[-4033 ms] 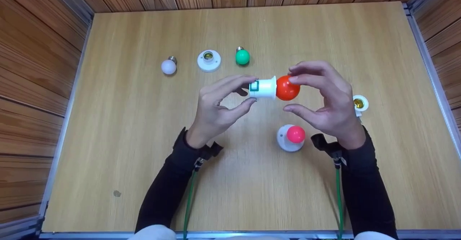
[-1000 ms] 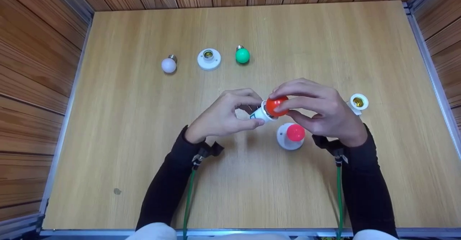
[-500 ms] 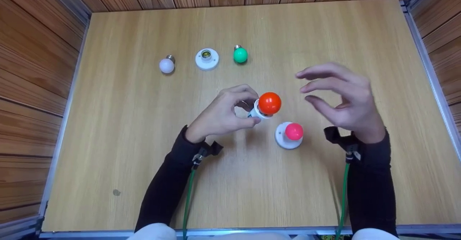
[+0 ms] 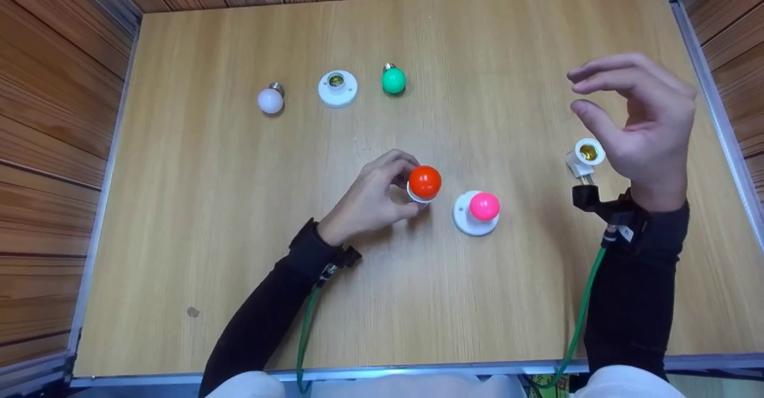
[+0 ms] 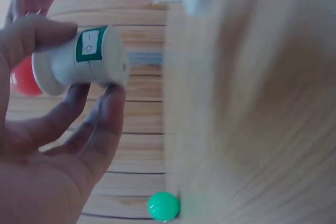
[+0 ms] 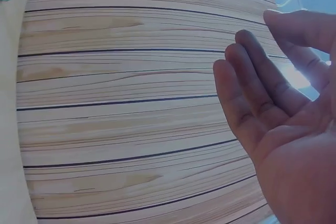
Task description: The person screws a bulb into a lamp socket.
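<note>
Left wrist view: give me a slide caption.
Left hand grips a white cylindrical lamp socket with a round red bulb at its mouth.

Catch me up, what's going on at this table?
A person's left hand grips a white switched socket above the table, with a red bulb in its mouth; I can't tell how tightly it's screwed in. The right hand is raised, holding nothing, near an empty angled socket. A pink bulb sits in one round base. Farther back, another round base stands empty between loose white and green bulbs.
</note>
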Motion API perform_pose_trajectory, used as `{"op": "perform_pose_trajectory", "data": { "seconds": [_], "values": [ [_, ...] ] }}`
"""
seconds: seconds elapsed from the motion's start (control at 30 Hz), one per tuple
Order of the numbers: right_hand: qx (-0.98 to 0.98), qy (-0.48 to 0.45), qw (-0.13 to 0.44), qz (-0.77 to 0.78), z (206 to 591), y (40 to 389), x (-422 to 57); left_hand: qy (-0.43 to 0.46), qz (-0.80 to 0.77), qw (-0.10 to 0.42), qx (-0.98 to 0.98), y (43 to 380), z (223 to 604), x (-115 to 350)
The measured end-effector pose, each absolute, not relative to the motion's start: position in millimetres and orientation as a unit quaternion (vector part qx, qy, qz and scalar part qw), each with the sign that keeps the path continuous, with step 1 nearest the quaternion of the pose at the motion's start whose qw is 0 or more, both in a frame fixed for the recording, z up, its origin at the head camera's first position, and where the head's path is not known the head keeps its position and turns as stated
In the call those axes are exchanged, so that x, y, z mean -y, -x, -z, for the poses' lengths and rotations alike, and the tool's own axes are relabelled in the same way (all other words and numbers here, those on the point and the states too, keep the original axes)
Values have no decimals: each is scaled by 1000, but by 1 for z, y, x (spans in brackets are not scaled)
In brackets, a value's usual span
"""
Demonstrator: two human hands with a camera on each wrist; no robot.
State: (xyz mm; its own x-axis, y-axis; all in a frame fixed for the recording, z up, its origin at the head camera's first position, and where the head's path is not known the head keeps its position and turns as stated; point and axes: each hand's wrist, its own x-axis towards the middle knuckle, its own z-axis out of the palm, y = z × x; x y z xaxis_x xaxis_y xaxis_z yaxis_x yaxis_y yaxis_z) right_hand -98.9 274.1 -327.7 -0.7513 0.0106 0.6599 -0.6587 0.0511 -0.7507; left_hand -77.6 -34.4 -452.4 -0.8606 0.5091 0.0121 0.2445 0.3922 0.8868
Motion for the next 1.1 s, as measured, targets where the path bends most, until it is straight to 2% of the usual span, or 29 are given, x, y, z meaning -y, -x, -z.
{"op": "perform_pose_trajectory", "data": {
  "seconds": [0.23,0.57,0.9,1.1],
  "values": [
    [778,-228,239,-535,330,120,-278,-231,-463,112,-848,66,467,20],
    [856,-237,199,-415,342,167,-285,-226,-428,143,-863,55,484,9],
    [871,-214,201,-394,343,171,-293,-251,-400,134,-871,54,483,-6],
    [881,-213,181,-380,343,172,-293,-251,-382,145,-878,56,480,-14]
  ]
}}
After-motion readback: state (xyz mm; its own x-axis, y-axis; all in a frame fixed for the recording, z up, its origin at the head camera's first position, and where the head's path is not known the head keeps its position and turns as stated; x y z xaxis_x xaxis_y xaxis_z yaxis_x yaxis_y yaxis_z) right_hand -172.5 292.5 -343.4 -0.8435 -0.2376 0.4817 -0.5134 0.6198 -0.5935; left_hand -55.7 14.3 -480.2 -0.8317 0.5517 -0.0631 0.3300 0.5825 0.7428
